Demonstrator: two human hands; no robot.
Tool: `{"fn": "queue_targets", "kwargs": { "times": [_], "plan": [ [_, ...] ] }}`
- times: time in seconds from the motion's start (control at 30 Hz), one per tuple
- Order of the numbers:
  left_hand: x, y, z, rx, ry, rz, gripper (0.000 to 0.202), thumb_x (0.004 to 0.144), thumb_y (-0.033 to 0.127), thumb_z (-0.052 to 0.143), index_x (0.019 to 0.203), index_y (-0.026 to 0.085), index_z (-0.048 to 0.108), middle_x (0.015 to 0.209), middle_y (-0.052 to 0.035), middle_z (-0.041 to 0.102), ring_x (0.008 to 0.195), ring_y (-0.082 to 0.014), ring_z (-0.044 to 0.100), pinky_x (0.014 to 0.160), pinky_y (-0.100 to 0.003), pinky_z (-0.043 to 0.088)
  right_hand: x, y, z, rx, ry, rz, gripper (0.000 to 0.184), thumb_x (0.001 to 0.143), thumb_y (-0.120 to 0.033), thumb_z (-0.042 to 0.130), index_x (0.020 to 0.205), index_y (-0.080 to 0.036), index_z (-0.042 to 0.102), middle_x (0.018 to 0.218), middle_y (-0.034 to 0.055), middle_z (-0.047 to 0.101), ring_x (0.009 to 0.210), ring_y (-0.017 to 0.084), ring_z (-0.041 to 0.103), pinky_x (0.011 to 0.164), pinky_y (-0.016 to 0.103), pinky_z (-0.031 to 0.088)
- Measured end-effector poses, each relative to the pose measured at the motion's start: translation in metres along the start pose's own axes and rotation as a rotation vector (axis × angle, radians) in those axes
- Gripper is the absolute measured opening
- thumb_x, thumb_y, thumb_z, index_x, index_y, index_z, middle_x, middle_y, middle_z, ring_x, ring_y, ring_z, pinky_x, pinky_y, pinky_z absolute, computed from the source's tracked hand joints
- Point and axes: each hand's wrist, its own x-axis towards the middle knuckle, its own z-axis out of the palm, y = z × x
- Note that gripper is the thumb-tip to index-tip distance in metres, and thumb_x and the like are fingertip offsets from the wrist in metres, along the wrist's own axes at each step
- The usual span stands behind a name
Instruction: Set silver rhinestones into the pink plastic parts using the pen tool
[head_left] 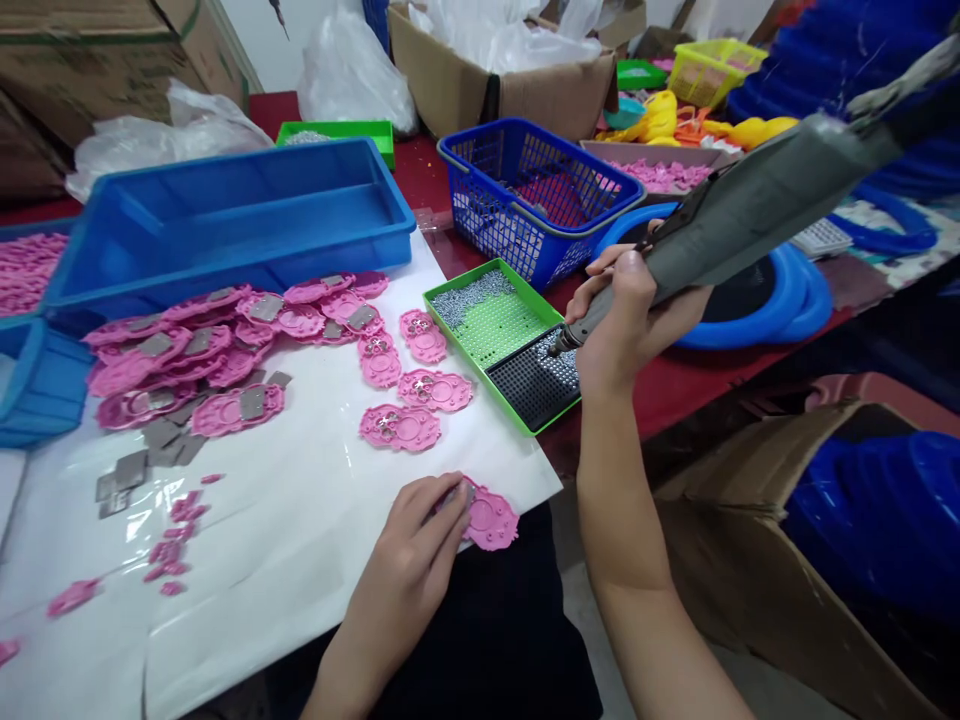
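Observation:
My right hand [626, 310] is wrapped round a grey electric screwdriver [757, 215], tilted so its tip points down at the screws on a black perforated plate [529, 385]. That plate lies in a green tray [459, 352] with many small silver screws [472, 298]. At the front edge of the white table, my left hand [420, 545] presses its fingers on a pink plastic casing [491, 518]; a grey piece shows under the fingertips. Beyond it lie several pink casings [401, 427] with metal parts on them, and a pile of pink casings with grey plates [253, 402].
Behind the pile stands a blue bin [240, 225], with a blue basket [540, 235] to its right. Small pink pieces [174, 535] and loose grey plates [131, 470] lie at left. Blue rings [787, 300] rest at right, above an open cardboard box [720, 550].

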Motion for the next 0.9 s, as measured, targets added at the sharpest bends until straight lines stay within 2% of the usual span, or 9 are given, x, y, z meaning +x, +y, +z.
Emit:
{"fn": "queue_targets", "kwargs": {
  "times": [0.17, 0.33, 0.43, 0.57, 0.7, 0.9],
  "plan": [
    [-0.001, 0.000, 0.003, 0.020, 0.000, 0.010, 0.039, 0.100, 0.010, 0.058, 0.137, 0.022, 0.061, 0.130, -0.0119, 0.065, 0.121, -0.0260, 0.062, 0.100, -0.043, 0.061, 0.000, 0.003, 0.002, 0.006, 0.012, 0.015, 0.018, 0.084, -0.033, 0.057, 0.094, -0.030, 0.042, 0.071, -0.0075, 0.057, 0.037, 0.009, 0.044, 0.035, 0.025, 0.033],
    [-0.004, 0.001, 0.005, 0.067, -0.056, 0.009, 0.047, 0.101, 0.012, 0.055, 0.146, 0.023, 0.054, 0.137, -0.0142, 0.063, 0.126, -0.0291, 0.060, 0.104, -0.049, 0.059, -0.001, 0.007, 0.003, 0.029, -0.001, 0.019, 0.017, 0.084, -0.031, 0.058, 0.089, -0.029, 0.043, 0.070, -0.0073, 0.060, 0.037, 0.011, 0.046, 0.035, 0.026, 0.034],
    [-0.004, 0.003, 0.005, 0.079, -0.069, 0.023, 0.051, 0.099, 0.009, 0.054, 0.149, 0.021, 0.051, 0.138, -0.0158, 0.062, 0.126, -0.0295, 0.060, 0.104, -0.048, 0.059, 0.000, 0.009, 0.001, 0.031, 0.002, -0.002, 0.017, 0.084, -0.029, 0.059, 0.091, -0.029, 0.043, 0.070, -0.0061, 0.060, 0.037, 0.012, 0.046, 0.035, 0.028, 0.034],
    [-0.004, 0.003, 0.010, 0.110, 0.005, 0.018, 0.049, 0.098, 0.009, 0.058, 0.146, 0.019, 0.053, 0.140, -0.0178, 0.057, 0.124, -0.0287, 0.059, 0.101, -0.045, 0.060, 0.001, 0.010, 0.000, 0.006, 0.002, -0.015, 0.017, 0.083, -0.029, 0.058, 0.089, -0.029, 0.042, 0.070, -0.0043, 0.059, 0.037, 0.012, 0.045, 0.034, 0.030, 0.033],
    [-0.005, 0.003, 0.014, 0.153, 0.105, 0.007, 0.045, 0.097, 0.010, 0.062, 0.141, 0.018, 0.056, 0.138, -0.0191, 0.055, 0.112, -0.0263, 0.062, 0.093, -0.043, 0.062, 0.001, 0.009, 0.000, -0.056, -0.010, 0.001, 0.018, 0.084, -0.034, 0.055, 0.089, -0.030, 0.038, 0.072, -0.0040, 0.057, 0.038, 0.011, 0.042, 0.035, 0.031, 0.033],
    [-0.006, 0.004, 0.013, 0.142, 0.092, -0.006, 0.040, 0.098, 0.010, 0.061, 0.137, 0.020, 0.059, 0.130, -0.0163, 0.059, 0.108, -0.0255, 0.061, 0.090, -0.042, 0.062, 0.003, 0.010, -0.001, -0.039, 0.001, 0.007, 0.020, 0.085, -0.036, 0.056, 0.091, -0.030, 0.039, 0.071, -0.0039, 0.057, 0.038, 0.010, 0.040, 0.034, 0.031, 0.032]
  ]
}}
